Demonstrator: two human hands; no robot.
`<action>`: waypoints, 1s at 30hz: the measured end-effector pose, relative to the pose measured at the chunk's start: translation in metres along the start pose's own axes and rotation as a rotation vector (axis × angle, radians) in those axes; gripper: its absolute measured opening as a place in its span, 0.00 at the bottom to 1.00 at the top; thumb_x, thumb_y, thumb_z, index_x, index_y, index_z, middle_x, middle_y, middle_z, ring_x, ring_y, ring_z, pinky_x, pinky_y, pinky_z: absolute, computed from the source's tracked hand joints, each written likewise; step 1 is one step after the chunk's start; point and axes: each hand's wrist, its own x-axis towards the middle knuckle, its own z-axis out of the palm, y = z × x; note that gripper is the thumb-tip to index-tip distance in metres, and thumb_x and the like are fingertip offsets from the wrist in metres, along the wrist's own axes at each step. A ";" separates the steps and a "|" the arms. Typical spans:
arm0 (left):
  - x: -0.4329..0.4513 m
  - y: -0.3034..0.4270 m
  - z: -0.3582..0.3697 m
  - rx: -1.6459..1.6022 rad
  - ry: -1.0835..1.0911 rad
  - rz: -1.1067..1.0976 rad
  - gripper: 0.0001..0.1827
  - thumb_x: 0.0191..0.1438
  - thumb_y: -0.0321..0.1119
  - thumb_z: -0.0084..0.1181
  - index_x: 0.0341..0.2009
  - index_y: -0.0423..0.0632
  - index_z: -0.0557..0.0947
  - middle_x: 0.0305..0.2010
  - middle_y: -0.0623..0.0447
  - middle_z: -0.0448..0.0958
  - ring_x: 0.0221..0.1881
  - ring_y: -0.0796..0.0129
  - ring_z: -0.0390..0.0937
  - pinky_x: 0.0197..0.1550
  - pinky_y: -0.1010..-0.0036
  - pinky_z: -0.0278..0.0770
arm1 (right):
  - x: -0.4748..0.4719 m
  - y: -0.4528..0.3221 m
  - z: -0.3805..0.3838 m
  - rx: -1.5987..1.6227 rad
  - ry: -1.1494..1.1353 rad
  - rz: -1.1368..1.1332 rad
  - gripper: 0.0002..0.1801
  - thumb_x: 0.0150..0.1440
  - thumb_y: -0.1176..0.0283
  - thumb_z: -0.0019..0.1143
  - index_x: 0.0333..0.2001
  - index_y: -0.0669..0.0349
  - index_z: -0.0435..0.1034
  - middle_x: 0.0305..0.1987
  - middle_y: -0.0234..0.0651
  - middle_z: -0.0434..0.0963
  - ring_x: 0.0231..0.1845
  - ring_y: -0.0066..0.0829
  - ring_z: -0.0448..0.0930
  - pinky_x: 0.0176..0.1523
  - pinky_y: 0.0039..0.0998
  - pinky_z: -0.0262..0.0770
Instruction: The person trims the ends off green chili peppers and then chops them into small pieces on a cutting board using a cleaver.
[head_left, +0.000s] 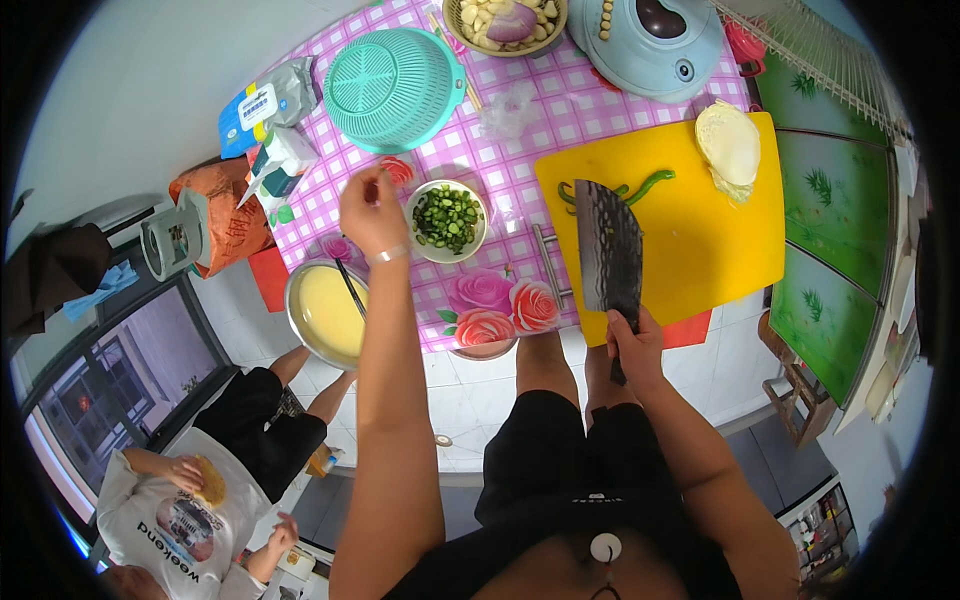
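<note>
My left hand hangs over the table just left of a white bowl of chopped green peppers, fingers bent; whether something small is pinched in them is hidden. My right hand grips a Chinese cleaver by its dark handle, the broad blade above the left part of a yellow cutting board. Long green peppers lie on the board, partly behind the blade. A cut cabbage piece rests at the board's upper right. Below my left hand is a metal bowl of pale yellow liquid with dark chopsticks in it.
An upturned teal colander, a basket of garlic with an onion and a light blue appliance stand at the far side. A wipes pack and tissue box are at left. Another person sits lower left, holding food.
</note>
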 end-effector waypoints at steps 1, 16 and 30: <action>-0.023 0.026 -0.003 -0.045 0.010 0.075 0.03 0.53 0.24 0.59 0.33 0.42 0.84 0.29 0.50 0.81 0.29 0.67 0.78 0.36 0.73 0.77 | -0.001 0.001 -0.006 0.004 0.020 -0.009 0.07 0.62 0.74 0.55 0.32 0.63 0.68 0.20 0.25 0.69 0.16 0.13 0.66 0.21 0.19 0.62; -0.261 0.076 0.081 -0.118 -0.472 0.074 0.07 0.48 0.23 0.62 0.35 0.43 0.82 0.30 0.43 0.77 0.30 0.50 0.77 0.33 0.62 0.75 | -0.027 0.025 -0.099 -0.686 0.085 -0.179 0.10 0.58 0.71 0.60 0.41 0.64 0.74 0.27 0.42 0.77 0.25 0.32 0.77 0.31 0.30 0.72; -0.264 0.069 0.084 -0.069 -0.457 0.059 0.07 0.45 0.21 0.61 0.32 0.43 0.81 0.28 0.46 0.77 0.27 0.56 0.77 0.31 0.68 0.75 | -0.033 0.037 -0.105 -0.988 -0.008 -0.382 0.10 0.57 0.70 0.60 0.40 0.62 0.73 0.30 0.45 0.78 0.28 0.44 0.79 0.31 0.36 0.75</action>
